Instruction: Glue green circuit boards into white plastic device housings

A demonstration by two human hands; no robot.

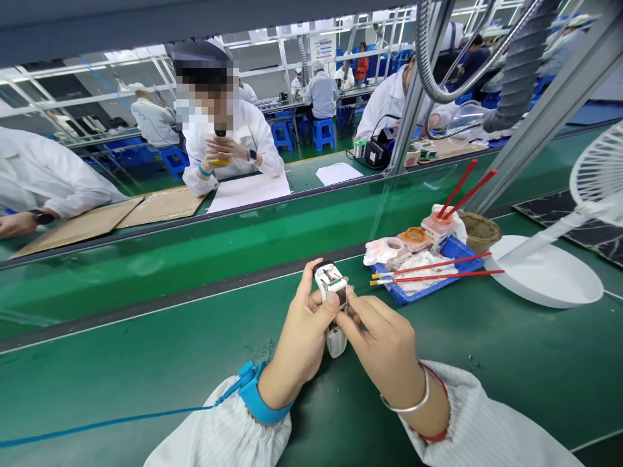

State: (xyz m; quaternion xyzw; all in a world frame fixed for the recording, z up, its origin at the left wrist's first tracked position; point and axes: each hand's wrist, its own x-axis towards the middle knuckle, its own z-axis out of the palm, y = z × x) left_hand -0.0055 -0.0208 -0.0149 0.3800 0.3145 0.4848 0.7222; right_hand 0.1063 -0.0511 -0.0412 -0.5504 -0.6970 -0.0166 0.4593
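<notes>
A small white handheld device [335,340] with its casing open is held above the green bench. A dark screen and some inner parts show at its upper half, and its top end is black. My left hand [304,324] is wrapped round it from the left, the thumb lying across the front near the screen. From the right, the thumb and fingers of my right hand [382,334] pinch at the device's edge beside the screen. What lies between those fingertips is hidden. A blue wrist strap [265,395] with a cord circles my left wrist.
To the right stands a blue tray [409,295] with white cloths, bottles and red-handled brushes [452,275]. Beyond it are a brown bowl [479,230] and a white fan [540,272]. A low clear barrier [195,275] runs along the back; a co-worker [233,136] sits behind it.
</notes>
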